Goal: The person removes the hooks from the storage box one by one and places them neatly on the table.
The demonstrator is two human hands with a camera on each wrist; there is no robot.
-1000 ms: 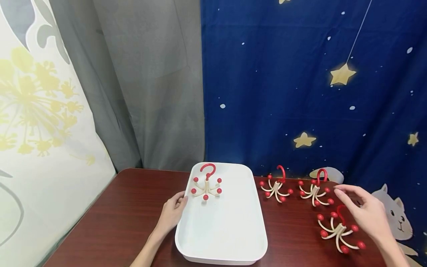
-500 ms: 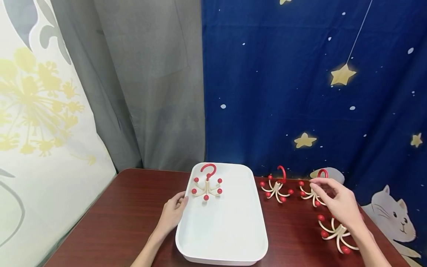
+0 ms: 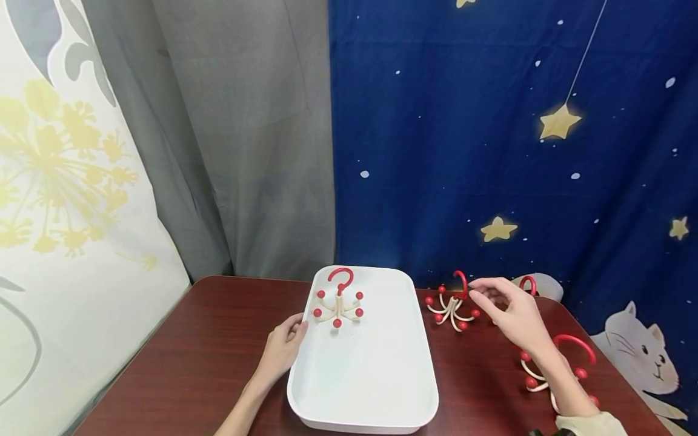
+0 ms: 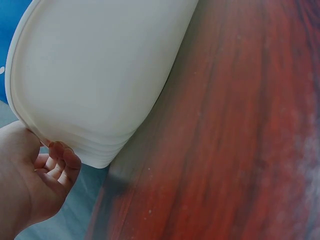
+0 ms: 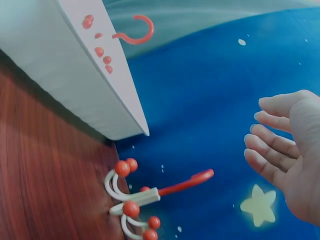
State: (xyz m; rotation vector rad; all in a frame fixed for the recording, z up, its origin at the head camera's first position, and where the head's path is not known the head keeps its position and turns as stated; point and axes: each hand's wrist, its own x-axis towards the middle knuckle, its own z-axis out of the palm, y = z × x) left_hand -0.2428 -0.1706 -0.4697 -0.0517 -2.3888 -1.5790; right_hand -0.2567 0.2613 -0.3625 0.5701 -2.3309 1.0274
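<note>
My left hand [image 3: 282, 346] grips the left rim of a white tray [image 3: 371, 375]; in the left wrist view its fingers curl at the tray's edge [image 4: 35, 132]. Inside the tray, at the far left, stands a claw-shaped hanger [image 3: 339, 303] with a red hook and cream curved arms tipped with red balls. Just right of another such hanger [image 3: 451, 307] is my right hand [image 3: 512, 312], fingers loosely bent and holding nothing. The right wrist view shows those fingers [image 5: 270, 167] apart from that hanger's red hook [image 5: 185, 186].
Two more hangers are at the right: one shows its red hook [image 3: 528, 281] behind my right hand, the other [image 3: 579, 344] is partly covered by my forearm. The dark red wooden table [image 3: 202, 363] ends at a blue star-print curtain [image 3: 436, 151] and a grey curtain [image 3: 256, 151].
My right hand has moved left, from the rightmost hangers, past the middle one, to beside the hanger nearest the tray. My left hand and the tray have stayed in place.
</note>
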